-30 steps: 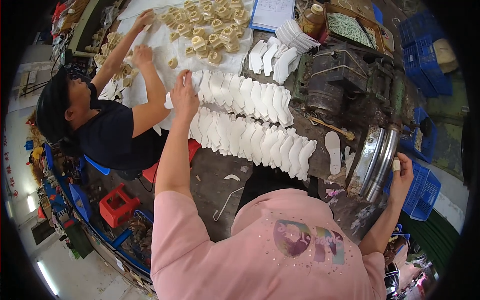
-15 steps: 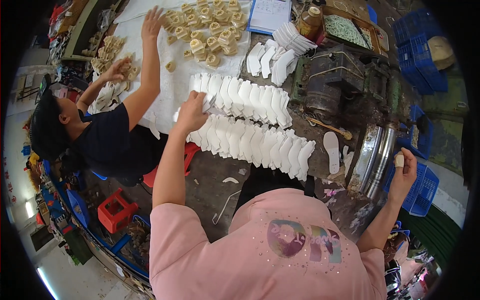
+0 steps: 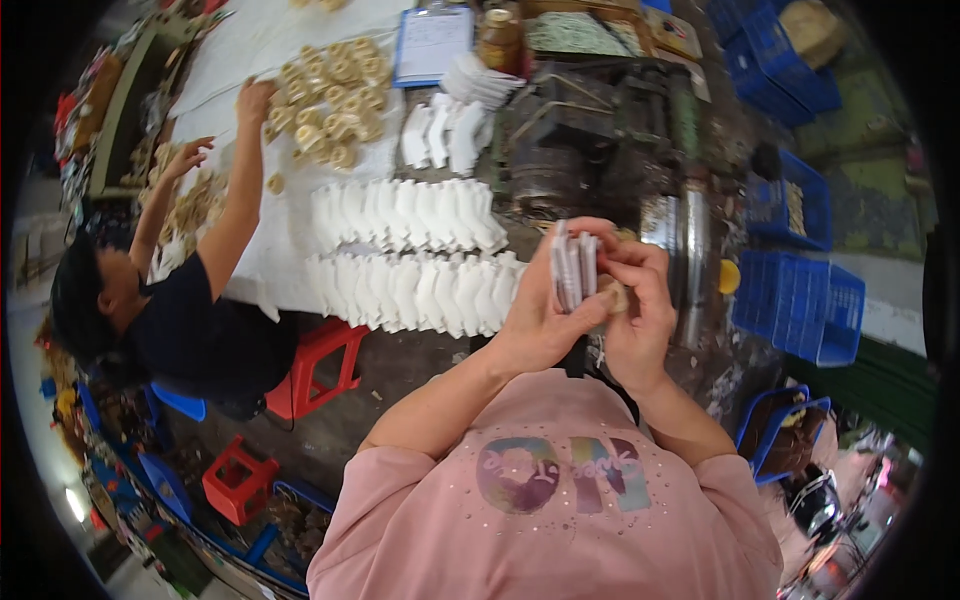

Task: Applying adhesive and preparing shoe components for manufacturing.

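My two hands meet in front of my chest at the near edge of the bench. In my left hand (image 3: 540, 318) is a small stack of thin white cut pieces (image 3: 572, 270), stood on edge and clasped between thumb and fingers. My right hand (image 3: 642, 310) presses against the other side of this stack with fingers curled; a tan finger cover (image 3: 614, 293) is on its thumb. To the left lie two long rows of overlapping curved white pieces, a far row (image 3: 405, 215) and a near row (image 3: 410, 292).
A co-worker (image 3: 180, 310) at the left reaches towards a pile of cream-coloured parts (image 3: 335, 100). Beyond the rows are more white pieces (image 3: 440, 135) and a clipboard (image 3: 432, 48). A dark machine (image 3: 575, 130) with metal rollers (image 3: 692, 260) stands right, near blue crates (image 3: 800, 305).
My left hand has left the rows and come right with a stack of white pieces. My right hand has moved in from the far right to meet it. The view has shifted right.
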### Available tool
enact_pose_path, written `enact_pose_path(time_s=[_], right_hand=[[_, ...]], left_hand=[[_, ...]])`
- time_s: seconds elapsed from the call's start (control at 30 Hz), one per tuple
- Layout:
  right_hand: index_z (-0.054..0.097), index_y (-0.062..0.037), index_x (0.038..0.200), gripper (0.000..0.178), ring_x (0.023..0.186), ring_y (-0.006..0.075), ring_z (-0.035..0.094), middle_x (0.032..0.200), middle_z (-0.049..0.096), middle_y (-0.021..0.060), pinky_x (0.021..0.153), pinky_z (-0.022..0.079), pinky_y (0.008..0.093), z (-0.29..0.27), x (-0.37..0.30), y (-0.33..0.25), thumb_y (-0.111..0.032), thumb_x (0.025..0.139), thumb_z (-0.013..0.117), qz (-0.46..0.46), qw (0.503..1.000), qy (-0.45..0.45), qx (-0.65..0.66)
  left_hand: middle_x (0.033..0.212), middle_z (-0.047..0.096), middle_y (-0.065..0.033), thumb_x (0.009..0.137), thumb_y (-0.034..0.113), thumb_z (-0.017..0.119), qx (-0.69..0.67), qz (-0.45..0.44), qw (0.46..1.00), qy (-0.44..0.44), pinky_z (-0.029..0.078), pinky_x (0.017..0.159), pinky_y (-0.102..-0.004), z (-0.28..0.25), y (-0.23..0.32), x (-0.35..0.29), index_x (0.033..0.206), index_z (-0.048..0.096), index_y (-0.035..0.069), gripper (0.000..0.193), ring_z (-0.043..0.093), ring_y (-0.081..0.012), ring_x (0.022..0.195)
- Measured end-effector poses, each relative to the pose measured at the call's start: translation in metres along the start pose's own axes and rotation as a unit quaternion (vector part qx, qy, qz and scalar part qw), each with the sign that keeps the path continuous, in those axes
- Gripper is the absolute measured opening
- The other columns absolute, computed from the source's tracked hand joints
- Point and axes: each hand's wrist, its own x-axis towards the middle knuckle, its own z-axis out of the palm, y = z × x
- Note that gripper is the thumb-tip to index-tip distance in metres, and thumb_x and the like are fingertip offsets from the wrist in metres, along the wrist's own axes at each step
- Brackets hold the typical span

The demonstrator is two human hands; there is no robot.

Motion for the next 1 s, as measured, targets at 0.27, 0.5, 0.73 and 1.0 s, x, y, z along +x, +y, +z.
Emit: enact_pose_path(time_s=[0.27, 0.5, 0.73, 1.0], right_hand=[[0.052, -0.0035, 0.086, 0.010, 0.071, 0.0184, 0.050, 0.083, 0.055, 0.0083, 0.064, 0.041, 0.0260, -0.076, 0.014, 0.006, -0.002, 0.081, 0.060, 0.090, 0.992, 0.053, 0.073], [0.058, -0.0077, 0.084, 0.010, 0.084, 0.0287, 0.056, 0.081, 0.062, 0.0103, 0.080, 0.036, 0.0402, -0.179, 0.024, 0.065, -0.016, 0.081, 0.062, 0.274, 0.886, -0.186, -0.323], [0.060, -0.0051, 0.086, 0.010, 0.082, 0.0274, 0.057, 0.082, 0.061, 0.0110, 0.077, 0.039, 0.0373, -0.142, 0.013, 0.062, -0.005, 0.076, 0.057, 0.112, 0.934, -0.146, -0.307], [0.060, -0.0017, 0.098, 0.018, 0.076, 0.0171, 0.059, 0.084, 0.063, 0.0088, 0.072, 0.045, 0.0293, -0.146, 0.002, 0.077, -0.005, 0.080, 0.062, 0.223, 0.962, -0.024, -0.155]], left_hand=[[0.091, 0.051, -0.0021, 0.081, 0.003, 0.061, 0.049, -0.083, 0.977, 0.192, 0.046, 0.064, -0.0233, 0.012, -0.012, 0.009, 0.127, 0.037, 0.002, 0.052, 0.055, -0.0097, 0.076], [0.114, 0.045, -0.0142, 0.069, -0.004, 0.065, 0.415, -0.017, 0.902, -0.118, 0.041, 0.091, -0.0354, 0.020, -0.027, 0.006, 0.125, 0.042, 0.005, 0.062, 0.048, -0.0294, 0.108], [0.126, 0.034, -0.0188, 0.069, -0.004, 0.065, 0.398, -0.103, 0.894, -0.176, 0.043, 0.091, -0.0403, 0.060, -0.028, 0.013, 0.124, 0.041, 0.003, 0.060, 0.044, -0.0391, 0.113], [0.120, 0.045, -0.0175, 0.067, -0.009, 0.061, 0.453, -0.021, 0.891, 0.032, 0.037, 0.097, -0.0390, -0.021, -0.034, -0.013, 0.112, 0.050, 0.000, 0.047, 0.046, -0.0354, 0.112]])
